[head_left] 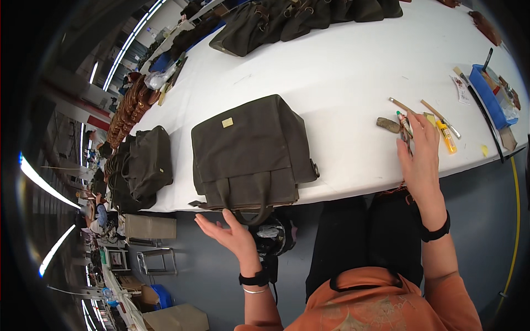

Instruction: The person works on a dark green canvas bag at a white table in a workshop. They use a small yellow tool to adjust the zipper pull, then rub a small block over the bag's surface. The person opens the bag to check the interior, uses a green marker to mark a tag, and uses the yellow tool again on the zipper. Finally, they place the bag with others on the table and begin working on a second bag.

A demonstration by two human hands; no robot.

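Observation:
A dark olive fabric bag lies on the white-covered table in front of me, its two handles pointing toward the near edge. A small yellowish patch shows on its upper left. My left hand is palm up with fingers apart, just below the handles, holding nothing. To the right, my right hand reaches over a group of small tools, thumb and fingers apart. Around it lie a brownish block, a green-tipped pen-like tool, a yellow tool and a wooden-handled tool. The fingers partly hide some tools.
Several dark bags line the far side; more dark bags stand at the left. Brown leather-looking pieces are piled beyond them. A blue tray of tools sits at the right edge. A metal stool stands on the floor.

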